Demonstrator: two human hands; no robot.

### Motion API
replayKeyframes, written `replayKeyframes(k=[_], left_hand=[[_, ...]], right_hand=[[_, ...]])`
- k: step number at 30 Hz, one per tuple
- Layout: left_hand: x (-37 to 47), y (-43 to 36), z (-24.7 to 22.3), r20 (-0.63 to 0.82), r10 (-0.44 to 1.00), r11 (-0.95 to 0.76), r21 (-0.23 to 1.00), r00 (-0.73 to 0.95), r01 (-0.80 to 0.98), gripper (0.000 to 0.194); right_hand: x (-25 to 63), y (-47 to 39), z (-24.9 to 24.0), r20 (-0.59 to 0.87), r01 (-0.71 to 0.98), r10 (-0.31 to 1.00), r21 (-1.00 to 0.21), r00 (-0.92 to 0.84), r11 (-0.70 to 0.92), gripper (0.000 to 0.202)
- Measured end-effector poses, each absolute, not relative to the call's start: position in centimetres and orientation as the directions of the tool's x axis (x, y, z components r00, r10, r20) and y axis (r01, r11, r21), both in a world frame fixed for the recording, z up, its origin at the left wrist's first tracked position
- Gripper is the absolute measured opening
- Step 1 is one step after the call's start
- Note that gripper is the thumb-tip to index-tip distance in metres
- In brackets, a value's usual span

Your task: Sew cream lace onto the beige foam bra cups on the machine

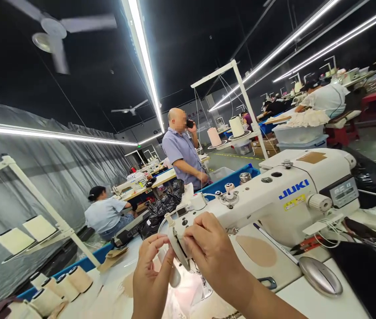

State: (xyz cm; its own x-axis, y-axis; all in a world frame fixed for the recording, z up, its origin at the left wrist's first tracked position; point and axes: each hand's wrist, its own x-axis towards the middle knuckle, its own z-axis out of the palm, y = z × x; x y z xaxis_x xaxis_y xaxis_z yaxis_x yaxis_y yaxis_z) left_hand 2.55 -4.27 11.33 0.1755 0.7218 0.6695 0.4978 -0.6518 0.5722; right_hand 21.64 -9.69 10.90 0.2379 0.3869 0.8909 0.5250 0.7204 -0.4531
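Note:
A white JUKI sewing machine [267, 199] stands in front of me, with both my hands at the left end of its head. My left hand [153, 272] is closed, thumb and fingertips pinched together at the left edge of the round end cover [178, 246]. Against the front of the head, my right hand [212, 254] is also pinched, close to the slot there. What either pinch holds is too small to make out. Below the hands, the lamp lights pale fabric [183, 294] near the presser foot [205, 288].
Right of the machine bed lie a silver computer mouse [320, 275], red-handled tool [309, 243] and dark flat panel [370, 279]. Thread cones [70, 285] stand at left; a thread stand [244, 97] rises behind. Beyond it a person [183, 153] holds a phone; others sit at machines.

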Motion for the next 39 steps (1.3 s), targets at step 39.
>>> replayKeyframes(k=[39], left_hand=[[4.7, -6.4, 11.5, 0.571, 0.818, -0.566, 0.82, -0.069, 0.086, 0.039]], right_hand=[[23.7, -10.4, 10.6, 0.823, 0.17, 0.479, -0.542, 0.304, 0.823, 0.019]])
